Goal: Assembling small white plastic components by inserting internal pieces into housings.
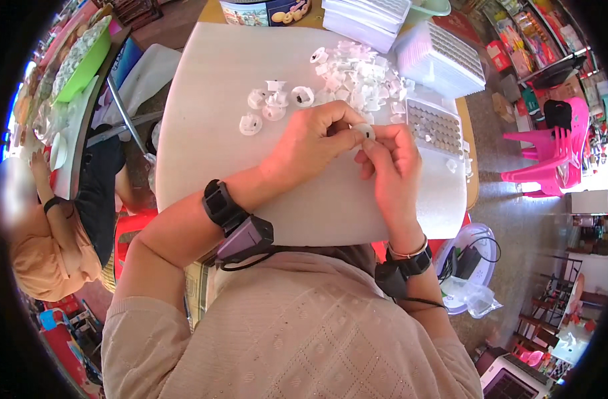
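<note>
Directly between left hand [312,138] and right hand [395,156] sits a white piece [364,130].

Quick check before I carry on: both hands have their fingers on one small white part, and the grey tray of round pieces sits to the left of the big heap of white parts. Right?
Not quite: in the head view, the grey tray sits to the right of the big heap. Left hand and right hand do both have fingers on one small white part.
</note>
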The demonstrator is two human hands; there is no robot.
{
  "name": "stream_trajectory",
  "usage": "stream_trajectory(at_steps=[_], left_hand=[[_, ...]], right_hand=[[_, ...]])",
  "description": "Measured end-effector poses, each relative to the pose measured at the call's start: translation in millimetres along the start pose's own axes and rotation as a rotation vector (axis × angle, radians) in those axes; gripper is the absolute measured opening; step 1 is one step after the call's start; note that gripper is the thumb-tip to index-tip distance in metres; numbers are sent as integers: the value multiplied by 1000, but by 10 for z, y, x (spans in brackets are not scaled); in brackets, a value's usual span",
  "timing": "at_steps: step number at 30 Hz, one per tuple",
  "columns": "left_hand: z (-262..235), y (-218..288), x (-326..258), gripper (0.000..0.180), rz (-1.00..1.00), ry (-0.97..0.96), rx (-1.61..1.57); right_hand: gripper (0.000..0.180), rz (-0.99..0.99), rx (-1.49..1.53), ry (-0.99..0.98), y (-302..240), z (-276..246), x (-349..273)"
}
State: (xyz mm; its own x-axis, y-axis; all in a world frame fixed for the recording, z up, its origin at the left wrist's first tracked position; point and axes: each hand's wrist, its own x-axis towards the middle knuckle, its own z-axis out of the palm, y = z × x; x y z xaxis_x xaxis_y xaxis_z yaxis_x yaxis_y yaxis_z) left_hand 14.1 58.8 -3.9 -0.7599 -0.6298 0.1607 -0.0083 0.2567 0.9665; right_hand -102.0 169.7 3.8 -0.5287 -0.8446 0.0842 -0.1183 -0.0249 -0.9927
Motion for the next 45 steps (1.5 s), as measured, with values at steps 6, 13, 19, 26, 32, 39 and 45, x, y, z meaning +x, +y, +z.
stream_trajectory(at_steps=[6, 13, 19, 26, 32, 39, 45], left_hand=[[-36, 188, -40, 19, -155, -76, -46], [-109, 226, -121, 25, -213, -122, -206], [-158, 172, -34, 21, -159, 13, -233], [-379, 288, 7, 18, -77, 303, -263], [-631, 586, -211, 16, -99, 375, 190], [-757, 204, -599, 22, -8, 320, 886], [-656, 190, -524, 30, -85, 298, 723]], right_hand=[[11, 60, -110, -43, -125, -155, -33], [17, 50, -329, -53, -527, -503, 684], [39, -338, 7, 32, -802, -229, 1038], [15, -151, -34, -43, -73, -91, 612], [13, -156, 22, -14, 44, -171, 595], [14, -142, -26, -64, 20, -179, 584], [14, -144, -60, -94, 14, -222, 571]])
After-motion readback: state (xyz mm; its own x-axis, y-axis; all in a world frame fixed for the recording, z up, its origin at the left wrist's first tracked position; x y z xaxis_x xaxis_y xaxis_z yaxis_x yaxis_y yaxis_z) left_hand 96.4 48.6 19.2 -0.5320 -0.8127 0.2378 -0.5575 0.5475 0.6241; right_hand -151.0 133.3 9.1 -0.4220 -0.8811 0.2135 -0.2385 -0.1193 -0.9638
